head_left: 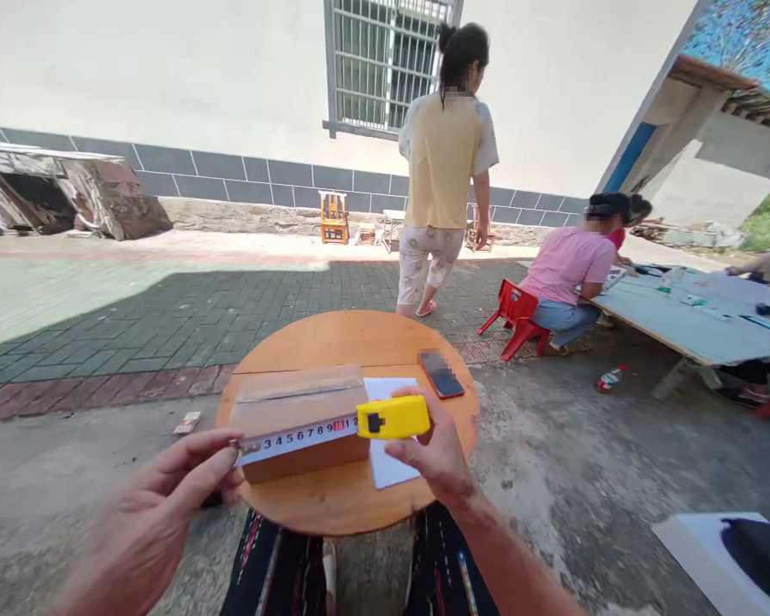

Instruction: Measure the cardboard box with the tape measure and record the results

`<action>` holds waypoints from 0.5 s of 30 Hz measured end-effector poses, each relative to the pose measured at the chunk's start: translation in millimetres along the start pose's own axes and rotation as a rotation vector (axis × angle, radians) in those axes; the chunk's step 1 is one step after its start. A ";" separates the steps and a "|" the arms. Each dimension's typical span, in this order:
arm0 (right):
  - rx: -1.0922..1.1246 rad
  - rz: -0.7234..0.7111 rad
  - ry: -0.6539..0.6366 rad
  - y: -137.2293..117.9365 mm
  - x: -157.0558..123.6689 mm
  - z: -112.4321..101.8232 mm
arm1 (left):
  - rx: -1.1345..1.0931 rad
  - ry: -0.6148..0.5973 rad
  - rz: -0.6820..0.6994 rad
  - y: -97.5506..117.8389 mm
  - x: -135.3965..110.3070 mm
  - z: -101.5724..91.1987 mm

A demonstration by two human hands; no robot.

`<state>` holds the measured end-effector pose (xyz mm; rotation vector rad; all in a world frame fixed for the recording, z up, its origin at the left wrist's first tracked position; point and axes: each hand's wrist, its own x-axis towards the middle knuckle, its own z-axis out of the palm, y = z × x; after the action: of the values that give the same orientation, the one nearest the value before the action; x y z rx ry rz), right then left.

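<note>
My right hand (pixel 441 449) grips the yellow case of a tape measure (pixel 401 417). Its white blade (pixel 301 436) is drawn out to the left along the upper front edge of a brown cardboard box (pixel 305 393), with the numbers facing me. Between the thumb and fingers of my left hand (pixel 186 483) the hooked end of the blade is pinched, at the box's left corner. The box lies on a round wooden table (pixel 334 334), and a white sheet of paper (pixel 394 470) sits partly under the case and beside the box.
A phone (pixel 441 374) lies at the table's right side. Beyond it, a person in a yellow top (pixel 446 162) stands with their back to me. At right, a person in pink (pixel 568 265) sits on a red chair (pixel 517 312) by a long table (pixel 693 321). A bottle (pixel 611 379) is on the ground.
</note>
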<state>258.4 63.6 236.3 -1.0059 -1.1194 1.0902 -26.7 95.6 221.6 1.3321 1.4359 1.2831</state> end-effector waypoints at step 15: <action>-0.094 -0.046 0.137 25.2 84.9 4.8 | -0.136 -0.015 -0.016 11.7 88.9 -22.2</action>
<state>257.9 151.9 227.0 -1.1063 -1.0857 0.9245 -59.1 178.9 245.0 1.2348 1.3225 1.3333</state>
